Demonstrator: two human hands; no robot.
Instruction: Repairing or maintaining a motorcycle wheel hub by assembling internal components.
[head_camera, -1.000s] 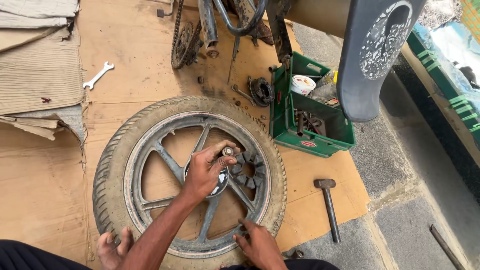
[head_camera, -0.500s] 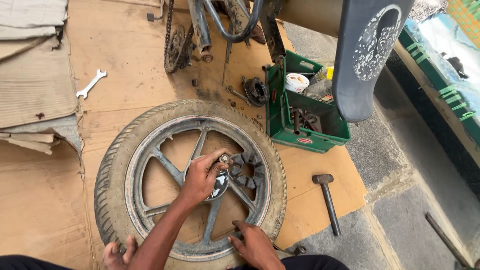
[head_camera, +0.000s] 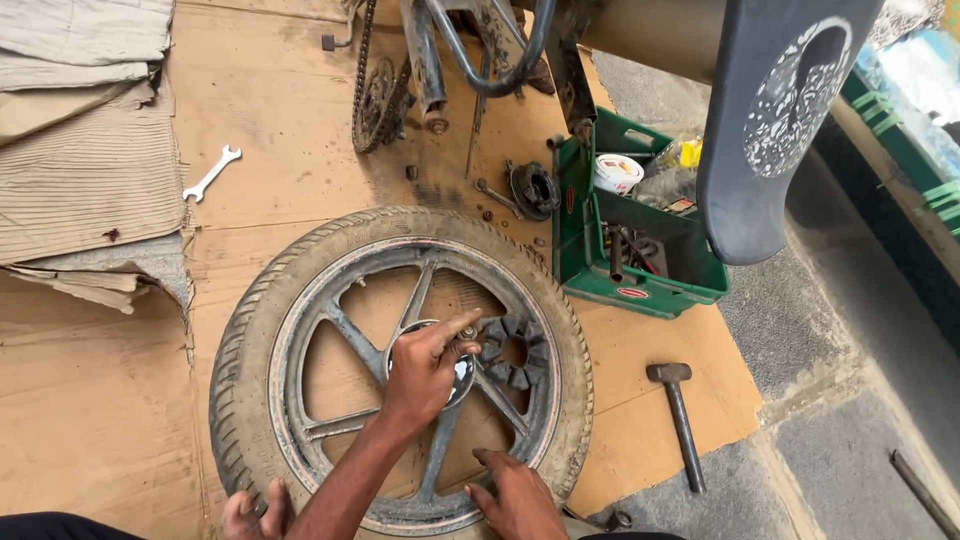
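On the cardboard sheet, toward its left edge: spanner (head_camera: 211, 173), well apart from the work. At centre: wheel (head_camera: 400, 370) lying flat. Left hand (head_camera: 425, 372) on the hub (head_camera: 462, 372), fingers curled, pinching a small nut (head_camera: 467, 332). Right hand (head_camera: 518, 497) spread open, pressing the near rim. Toward the right edge: green crate (head_camera: 640, 250), hammer (head_camera: 682, 425). Likely risk: nut slipping from greasy fingertips and rolling beneath the spokes.

We see the wheel (head_camera: 400, 370) flat on the cardboard (head_camera: 280, 130); spanner (head_camera: 212, 173) behind-left of it, crate (head_camera: 640, 230) behind-right, hammer (head_camera: 680, 420) right, chain sprocket (head_camera: 378, 100) behind.
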